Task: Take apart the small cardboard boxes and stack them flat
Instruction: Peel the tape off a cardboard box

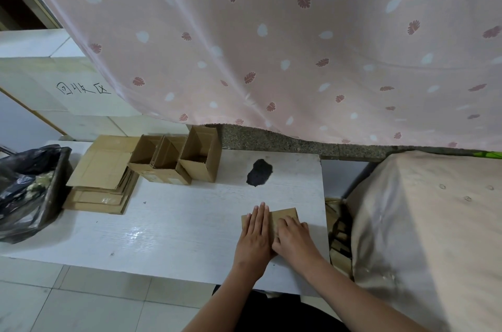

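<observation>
Both hands, left hand (256,233) flat with straight fingers and right hand (294,238) loosely bent, press a flattened box (285,216) near the table (163,231)'s right edge; a flat stack (102,182) sits at its far-left corner, with three open boxes (176,159) left.

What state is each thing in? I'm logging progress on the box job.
Flattened box: flat under both hands.
Left hand: open, pressing.
Right hand: pressing, fingers loosely bent.
Three boxes: assembled, tops open.
Cardboard stack: flat.
Black bag: open.
</observation>
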Demonstrator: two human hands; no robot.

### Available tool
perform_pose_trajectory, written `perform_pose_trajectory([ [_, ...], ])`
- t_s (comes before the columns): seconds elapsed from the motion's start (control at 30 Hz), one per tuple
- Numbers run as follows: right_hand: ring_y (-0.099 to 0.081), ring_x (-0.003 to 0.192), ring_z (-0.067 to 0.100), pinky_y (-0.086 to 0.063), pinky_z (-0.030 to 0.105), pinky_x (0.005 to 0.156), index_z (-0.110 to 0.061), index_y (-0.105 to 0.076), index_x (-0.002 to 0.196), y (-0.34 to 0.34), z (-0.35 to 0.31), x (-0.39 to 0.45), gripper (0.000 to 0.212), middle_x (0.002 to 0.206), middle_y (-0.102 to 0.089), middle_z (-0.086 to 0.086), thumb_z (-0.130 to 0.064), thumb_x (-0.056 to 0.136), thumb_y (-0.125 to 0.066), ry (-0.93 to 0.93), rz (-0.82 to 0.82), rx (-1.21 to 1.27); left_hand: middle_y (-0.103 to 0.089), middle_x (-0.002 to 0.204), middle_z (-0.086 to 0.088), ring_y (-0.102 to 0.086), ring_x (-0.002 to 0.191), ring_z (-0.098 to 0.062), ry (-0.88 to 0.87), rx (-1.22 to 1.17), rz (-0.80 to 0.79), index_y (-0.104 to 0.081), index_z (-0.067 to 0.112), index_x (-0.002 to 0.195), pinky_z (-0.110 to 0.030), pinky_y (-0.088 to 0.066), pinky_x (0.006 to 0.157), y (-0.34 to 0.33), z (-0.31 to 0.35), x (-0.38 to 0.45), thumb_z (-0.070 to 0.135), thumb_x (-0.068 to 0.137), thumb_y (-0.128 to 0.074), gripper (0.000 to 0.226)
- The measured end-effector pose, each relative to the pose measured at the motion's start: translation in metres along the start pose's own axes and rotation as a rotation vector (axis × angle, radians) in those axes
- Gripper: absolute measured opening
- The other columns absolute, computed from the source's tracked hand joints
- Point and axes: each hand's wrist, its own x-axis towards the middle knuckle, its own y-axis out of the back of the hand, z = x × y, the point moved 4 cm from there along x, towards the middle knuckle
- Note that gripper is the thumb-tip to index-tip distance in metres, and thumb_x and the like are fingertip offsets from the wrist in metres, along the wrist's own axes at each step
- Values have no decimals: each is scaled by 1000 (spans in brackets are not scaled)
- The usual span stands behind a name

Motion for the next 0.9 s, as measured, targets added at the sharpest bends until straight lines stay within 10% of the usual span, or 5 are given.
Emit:
perform_pose_trajectory([
  [0.7, -50, 110, 16, -33, 24, 90, -16, -54, 108, 3, 13, -3, 13, 113, -54, -2, -24, 98, -56, 119, 66, 156, 26, 160, -13, 27, 146, -27, -11, 50, 68, 22, 2, 149, -39, 29, 111, 2, 2, -1, 59, 101, -31, 92],
  [0.9, -53, 113, 26, -36, 35, 98, -11, -53, 119, 0, 5, -5, 20, 122, -57, 10, -13, 99, -48, 200, 37, -92, -49, 148, -14, -48, 137, -26, -39, 73, 113, -55, 0, 139, -40, -8, 116, 7, 6, -3, 69, 72, -73, 98],
])
